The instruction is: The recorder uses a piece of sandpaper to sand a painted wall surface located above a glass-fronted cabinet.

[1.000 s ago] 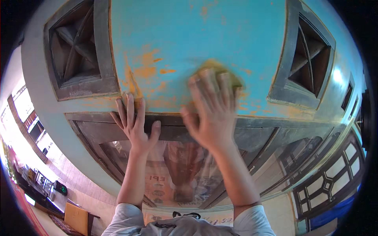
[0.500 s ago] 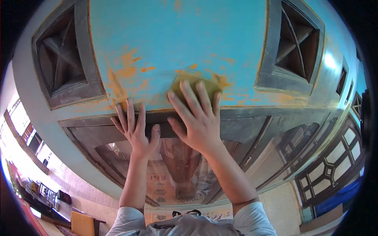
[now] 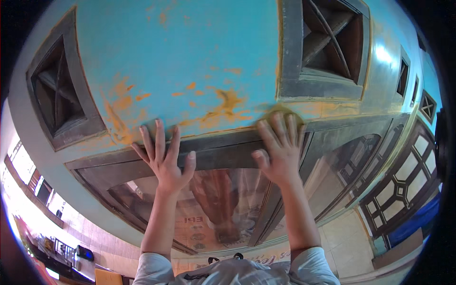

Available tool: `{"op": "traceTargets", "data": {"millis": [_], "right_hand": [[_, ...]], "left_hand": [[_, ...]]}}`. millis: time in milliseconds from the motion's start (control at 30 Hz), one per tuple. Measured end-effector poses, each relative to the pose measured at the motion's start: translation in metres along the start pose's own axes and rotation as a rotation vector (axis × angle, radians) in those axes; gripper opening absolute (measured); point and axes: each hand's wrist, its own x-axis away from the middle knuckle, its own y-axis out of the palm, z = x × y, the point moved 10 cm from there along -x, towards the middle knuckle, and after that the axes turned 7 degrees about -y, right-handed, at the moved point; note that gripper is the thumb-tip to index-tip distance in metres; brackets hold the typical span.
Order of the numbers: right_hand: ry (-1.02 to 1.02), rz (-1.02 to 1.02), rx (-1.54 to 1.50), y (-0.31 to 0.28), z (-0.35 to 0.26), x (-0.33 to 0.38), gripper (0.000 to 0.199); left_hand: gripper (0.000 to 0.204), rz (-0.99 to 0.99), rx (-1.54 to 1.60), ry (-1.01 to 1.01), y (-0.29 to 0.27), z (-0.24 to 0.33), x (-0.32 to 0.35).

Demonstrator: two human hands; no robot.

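Note:
A piece of olive-brown sandpaper [image 3: 286, 111] lies pressed against the turquoise wall [image 3: 190, 52] under the fingers of my right hand [image 3: 281, 151]. It sits just above the dark window frame [image 3: 223, 147], below the right vent opening. Part of the sheet is hidden by those fingers. My left hand [image 3: 165, 161] has its fingers spread, tips resting at the frame's top edge and the wall, with nothing visible in it. Orange-brown patches [image 3: 225, 102] mark the wall between the two hands.
Two dark-framed vents with crossed bars flank the wall, the right vent [image 3: 332, 47] and the left vent [image 3: 59, 88]. Reflective glass [image 3: 218, 204] fills the frame below my hands. A patterned dark door [image 3: 401, 190] stands at right; a yellow-brown board [image 3: 108, 277] is at lower left.
My right hand has slid the sandpaper rightward along the wall, towards the right vent. The view has shifted right, while my left hand stays near the same spot on the frame.

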Motion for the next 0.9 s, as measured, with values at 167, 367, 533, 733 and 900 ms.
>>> {"op": "traceTargets", "data": {"millis": [167, 367, 533, 733, 900], "right_hand": [[0.254, 0.318, -0.091, -0.033, 0.055, 0.004, 0.063], [0.096, 0.150, 0.002, -0.021, 0.055, 0.024, 0.062], [0.334, 0.454, -0.115, -0.057, 0.125, 0.035, 0.065], [0.105, 0.174, -0.047, -0.041, 0.108, 0.032, 0.065], [0.226, 0.430, -0.086, -0.065, 0.135, 0.037, 0.067]], "left_hand": [[0.063, 0.039, 0.013, -0.018, 0.016, 0.021, 0.005], [0.062, -0.184, -0.030, 0.030, 0.040, 0.084, 0.006], [0.066, -0.246, -0.024, 0.106, 0.052, 0.124, -0.010], [0.070, -0.294, -0.061, 0.229, 0.063, 0.160, -0.028], [0.072, -0.362, -0.056, 0.397, 0.093, 0.206, -0.014]]}}
